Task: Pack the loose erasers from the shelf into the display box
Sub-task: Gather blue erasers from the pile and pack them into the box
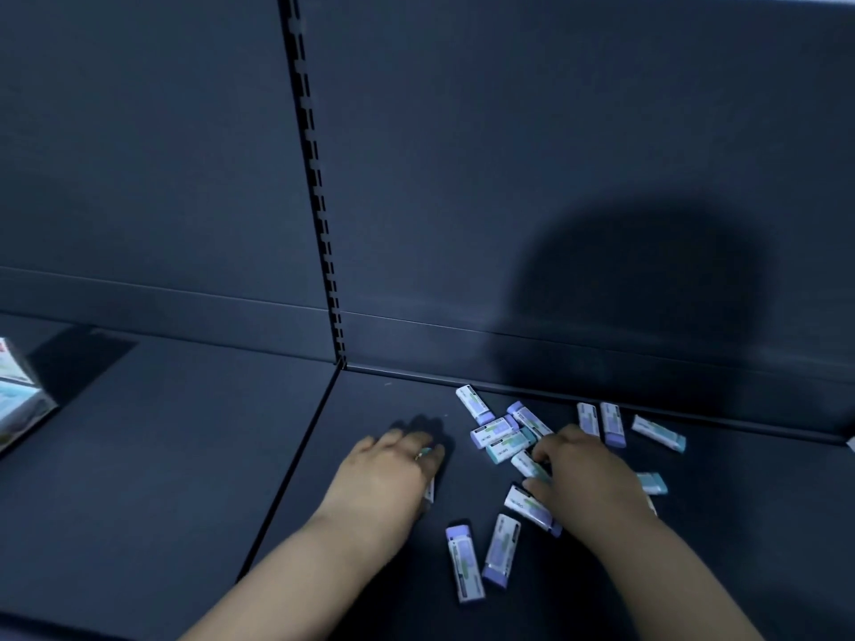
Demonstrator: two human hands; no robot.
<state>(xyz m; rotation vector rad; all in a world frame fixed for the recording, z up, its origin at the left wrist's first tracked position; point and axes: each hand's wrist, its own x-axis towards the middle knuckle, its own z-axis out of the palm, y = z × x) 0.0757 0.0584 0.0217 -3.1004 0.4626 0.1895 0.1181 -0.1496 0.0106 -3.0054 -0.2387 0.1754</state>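
Several loose erasers lie scattered on the dark shelf (162,455), each purple or teal in a white sleeve: a small pile (497,432), two near me (465,569), others by the back edge (611,422). My right hand (587,474) rests on the pile, fingertips closed on a teal eraser (525,462). My left hand (393,469), wearing a ring, is palm down with curled fingers over an eraser (430,490) of which only an edge shows. The display box (21,400) stands at the far left edge, partly cut off.
A slotted upright (319,201) divides the dark back panel, and a seam (296,460) splits the shelf into two sections. A low lip (601,400) runs along the shelf's back. A wide bare stretch of shelf separates the box from the erasers.
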